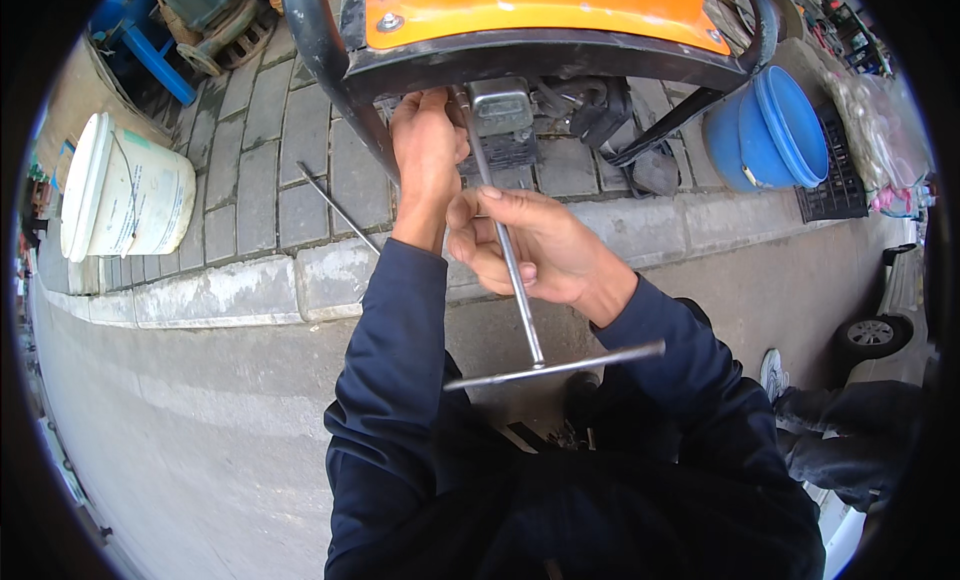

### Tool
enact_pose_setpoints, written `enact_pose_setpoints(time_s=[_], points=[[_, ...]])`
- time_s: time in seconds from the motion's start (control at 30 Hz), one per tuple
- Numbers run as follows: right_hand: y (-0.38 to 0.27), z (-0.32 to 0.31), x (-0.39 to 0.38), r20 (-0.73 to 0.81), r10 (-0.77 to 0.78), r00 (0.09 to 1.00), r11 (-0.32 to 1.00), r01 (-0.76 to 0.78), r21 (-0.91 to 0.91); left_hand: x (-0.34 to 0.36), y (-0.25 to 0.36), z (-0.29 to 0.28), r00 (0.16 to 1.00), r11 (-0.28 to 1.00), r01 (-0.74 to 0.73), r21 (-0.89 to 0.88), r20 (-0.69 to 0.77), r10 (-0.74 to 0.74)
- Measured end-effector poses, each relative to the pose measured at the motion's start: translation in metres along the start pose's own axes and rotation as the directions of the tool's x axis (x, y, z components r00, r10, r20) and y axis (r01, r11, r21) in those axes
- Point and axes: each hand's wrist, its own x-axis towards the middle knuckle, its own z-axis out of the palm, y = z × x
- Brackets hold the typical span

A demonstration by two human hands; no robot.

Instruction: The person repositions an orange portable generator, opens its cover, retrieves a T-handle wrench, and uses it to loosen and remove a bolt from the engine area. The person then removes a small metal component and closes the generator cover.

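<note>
My right hand is closed round the shaft of a T-handle wrench, its thumb lying along the metal. The wrench's crossbar points back toward my body, and its far end reaches up under a machine with an orange cover and a black tube frame. Beside that far end, my left hand reaches up under the frame with its fingers curled. Its fingertips are partly hidden, so what they pinch does not show. A silvery metal box-shaped part sits just right of the shaft.
A thin metal rod lies on the paving near the kerb. A white bucket stands left, a blue bucket right, beside a black crate. Another person's legs and a car wheel are at the right.
</note>
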Motion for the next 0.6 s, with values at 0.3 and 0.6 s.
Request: enact_pose_setpoints(time_s=[0.3, 0.6], points=[[0.002, -0.008, -0.002, -0.054, -0.067, 0.996, 0.98, 0.056, -0.191, -0.001, 0.001, 0.003, 0.998, 0.996, -0.049, 0.077, -0.029, 0.051], [-0.003, -0.002, -0.001, -0.01, 0.018, 1.0, 1.0, -0.018, -0.019, -0.003, 0.006, 0.005, 0.998, 0.993, -0.055, 0.105, -0.032, 0.059]])
